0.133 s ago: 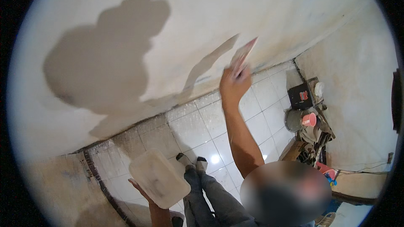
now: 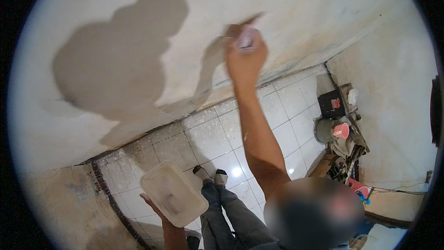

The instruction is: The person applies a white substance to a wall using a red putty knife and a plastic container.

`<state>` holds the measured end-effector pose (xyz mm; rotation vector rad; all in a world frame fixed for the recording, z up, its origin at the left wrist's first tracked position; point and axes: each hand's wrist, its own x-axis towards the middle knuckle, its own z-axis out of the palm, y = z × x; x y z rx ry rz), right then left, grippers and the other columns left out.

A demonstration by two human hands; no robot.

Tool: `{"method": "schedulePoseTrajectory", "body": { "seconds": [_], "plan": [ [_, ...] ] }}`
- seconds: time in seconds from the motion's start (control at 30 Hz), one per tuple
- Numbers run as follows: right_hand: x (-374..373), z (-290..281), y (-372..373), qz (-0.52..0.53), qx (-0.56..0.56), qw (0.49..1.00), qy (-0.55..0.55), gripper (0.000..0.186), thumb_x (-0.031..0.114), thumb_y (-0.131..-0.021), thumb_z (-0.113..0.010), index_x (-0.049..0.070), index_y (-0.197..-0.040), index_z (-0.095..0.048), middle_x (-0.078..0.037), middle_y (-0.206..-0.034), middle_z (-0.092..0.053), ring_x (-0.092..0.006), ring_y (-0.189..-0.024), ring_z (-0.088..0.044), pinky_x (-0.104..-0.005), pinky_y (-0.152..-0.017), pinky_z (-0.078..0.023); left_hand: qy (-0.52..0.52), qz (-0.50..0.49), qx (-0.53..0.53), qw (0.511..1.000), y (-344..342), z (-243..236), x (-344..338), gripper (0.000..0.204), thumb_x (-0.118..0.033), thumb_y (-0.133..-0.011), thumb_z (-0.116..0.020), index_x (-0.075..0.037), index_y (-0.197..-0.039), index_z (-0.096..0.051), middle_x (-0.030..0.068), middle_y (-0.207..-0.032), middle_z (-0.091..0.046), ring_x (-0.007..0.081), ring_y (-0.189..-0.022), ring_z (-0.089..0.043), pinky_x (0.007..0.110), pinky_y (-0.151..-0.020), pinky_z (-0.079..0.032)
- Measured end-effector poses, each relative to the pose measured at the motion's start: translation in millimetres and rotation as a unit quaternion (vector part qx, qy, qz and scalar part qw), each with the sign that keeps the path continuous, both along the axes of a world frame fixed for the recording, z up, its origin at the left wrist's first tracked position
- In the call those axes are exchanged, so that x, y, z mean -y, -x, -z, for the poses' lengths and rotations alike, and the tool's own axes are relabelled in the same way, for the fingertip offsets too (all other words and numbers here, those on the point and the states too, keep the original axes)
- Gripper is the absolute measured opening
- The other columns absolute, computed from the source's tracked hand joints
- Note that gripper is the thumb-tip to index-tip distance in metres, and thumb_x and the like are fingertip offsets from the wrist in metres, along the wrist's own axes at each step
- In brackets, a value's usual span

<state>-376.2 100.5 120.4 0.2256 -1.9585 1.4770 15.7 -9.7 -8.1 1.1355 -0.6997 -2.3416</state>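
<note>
My right hand (image 2: 245,58) is raised near the off-white wall (image 2: 319,14), fingers closed round a thin, pale pinkish flat tool (image 2: 246,34), blurred by motion. Its tip is close to the wall; I cannot tell whether it touches. At lower left, my left hand (image 2: 156,210) holds an off-white rectangular plastic container (image 2: 173,190) from beneath and the side, its fingertips showing past the rim and the rest partly hidden. The container has grey smears inside. Shadows of my head and right arm fall on the wall.
White floor tiles (image 2: 289,106), speckled along the wall, lie below my socked feet (image 2: 203,176). In the right corner stand a black box (image 2: 330,104), a grey bucket (image 2: 323,130), a pink cup (image 2: 341,130) and piled cloth and boards (image 2: 349,150). Wires (image 2: 393,190) run along the right wall.
My right hand with the flat tool has moved up and to the left along the wall, its arm following. The container in my left hand has shifted only slightly.
</note>
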Motion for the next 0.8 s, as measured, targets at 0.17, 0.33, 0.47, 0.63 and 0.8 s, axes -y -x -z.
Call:
{"method": "schedulePoseTrajectory", "body": {
  "seconds": [0.17,0.33,0.47,0.63,0.8],
  "plan": [
    [25,38,-80,-0.26,-0.052,0.942,-0.205,0.027,0.01,-0.063,-0.071,0.005,-0.086,-0.058,-0.017,-0.085,-0.06,-0.0354,-0.073,-0.059,-0.041,-0.061,-0.05,-0.028,-0.007,-0.047,0.998,21,-8,-36,0.084,-0.074,-0.082,-0.031,-0.014,-0.141,-0.027,0.0119,-0.141,-0.032,0.0332,-0.125,-0.036,0.05,-0.101,-0.037],
    [-16,68,-60,-0.05,-0.139,0.943,-0.298,0.027,0.013,-0.061,-0.075,0.007,-0.083,-0.06,-0.011,-0.082,-0.06,-0.0294,-0.062,-0.059,-0.0375,-0.05,-0.047,0.014,0.0,-0.013,1.0,18,-8,-33,0.083,-0.074,-0.083,-0.031,-0.014,-0.139,-0.03,0.0104,-0.137,-0.037,0.0314,-0.121,-0.041,0.049,-0.099,-0.041],
    [-18,106,-12,-0.005,-0.091,0.92,-0.382,0.027,0.011,-0.058,-0.073,0.011,-0.08,-0.058,-0.01,-0.078,-0.057,-0.0289,-0.068,-0.06,-0.0396,-0.05,-0.047,-0.021,0.031,-0.051,0.998,26,-1,-38,0.08,-0.073,-0.084,-0.03,-0.014,-0.139,-0.031,0.0098,-0.135,-0.04,0.03,-0.12,-0.043,0.047,-0.098,-0.042],
    [-44,138,-65,-0.13,-0.075,0.938,-0.314,0.007,0.006,-0.072,-0.063,0.007,-0.077,-0.058,-0.011,-0.076,-0.059,-0.0283,-0.063,-0.058,-0.0378,-0.051,-0.044,0.016,0.018,-0.046,0.999,19,29,-14,0.078,-0.071,-0.086,-0.029,-0.014,-0.139,-0.03,0.0087,-0.134,-0.039,0.0284,-0.12,-0.042,0.046,-0.098,-0.042],
    [-48,44,-13,-0.063,0.132,0.952,0.268,0.016,0.01,-0.083,-0.06,0.004,-0.069,-0.053,-0.002,-0.06,-0.049,-0.0101,-0.055,-0.049,-0.0267,-0.047,-0.041,-0.017,0.041,-0.068,0.997,14,30,-2,0.079,-0.071,-0.086,-0.029,-0.013,-0.14,-0.028,0.0093,-0.136,-0.035,0.0281,-0.122,-0.038,0.046,-0.1,-0.039]
  ]
}}
